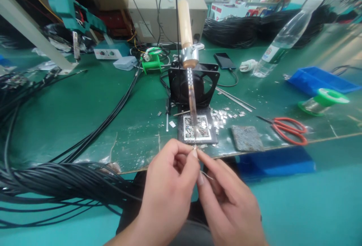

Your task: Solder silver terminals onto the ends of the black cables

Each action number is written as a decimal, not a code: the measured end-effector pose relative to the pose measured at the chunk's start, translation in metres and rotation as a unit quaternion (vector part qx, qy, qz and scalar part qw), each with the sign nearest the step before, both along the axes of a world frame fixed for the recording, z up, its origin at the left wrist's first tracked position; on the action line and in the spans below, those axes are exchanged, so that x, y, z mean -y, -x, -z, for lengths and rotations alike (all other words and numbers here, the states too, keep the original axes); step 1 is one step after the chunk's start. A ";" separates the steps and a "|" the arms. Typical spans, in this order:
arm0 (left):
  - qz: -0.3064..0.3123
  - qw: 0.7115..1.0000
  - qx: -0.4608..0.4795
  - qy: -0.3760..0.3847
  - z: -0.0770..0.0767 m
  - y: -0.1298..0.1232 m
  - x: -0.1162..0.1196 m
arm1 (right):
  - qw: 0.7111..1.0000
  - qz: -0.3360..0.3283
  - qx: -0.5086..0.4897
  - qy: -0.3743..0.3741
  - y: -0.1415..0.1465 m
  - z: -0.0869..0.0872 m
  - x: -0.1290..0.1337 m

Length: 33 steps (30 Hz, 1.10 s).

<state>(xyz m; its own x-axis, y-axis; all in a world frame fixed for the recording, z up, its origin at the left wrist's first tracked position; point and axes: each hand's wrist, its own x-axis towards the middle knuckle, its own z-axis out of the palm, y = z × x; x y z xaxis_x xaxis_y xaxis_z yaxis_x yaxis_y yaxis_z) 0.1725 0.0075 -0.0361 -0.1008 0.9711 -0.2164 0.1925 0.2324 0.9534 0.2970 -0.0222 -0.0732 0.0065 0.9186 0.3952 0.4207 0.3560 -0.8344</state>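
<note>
My left hand (169, 182) is closed in a pinch, thumb against forefinger, on a tiny shiny piece (195, 147) whose kind I cannot make out. Beside it, my right hand (230, 197) is closed too; a thin silvery wire (207, 176), which looks like solder, pokes out from its fingers. The right forefinger reaches up to the left fingertips. Just above both hands points the tip of a soldering iron (192, 104) with a wooden handle, fixed upright and tilted. Beneath the tip lies a metal-rimmed tray (185, 139) of small scraps.
Behind the iron stands a black fan (174, 83). Small metal plates (222, 117) are scattered right of the tray. A grey sponge (246, 138), red-handled scissors (288, 129), a solder spool (322, 102) and a bottle (288, 36) stand rightward. Black cables (65, 182) hang over the left edge.
</note>
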 end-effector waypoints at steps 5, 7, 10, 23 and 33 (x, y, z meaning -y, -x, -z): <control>0.036 0.998 -0.050 -0.030 0.011 0.005 0.020 | 0.997 0.037 0.061 -0.001 -0.018 -0.006 0.005; 0.051 0.996 -0.066 -0.037 0.015 0.007 0.027 | 0.996 0.039 0.082 -0.011 -0.023 -0.006 0.006; 0.060 0.995 -0.075 -0.039 0.018 0.008 0.032 | 0.994 0.013 0.103 -0.042 -0.025 -0.004 0.007; 0.059 0.994 -0.084 -0.032 0.016 0.006 0.035 | 0.997 0.006 0.022 -0.068 -0.015 0.012 0.010; 0.057 0.994 -0.085 -0.033 0.017 0.005 0.035 | 0.996 0.004 0.018 -0.087 -0.013 0.016 0.009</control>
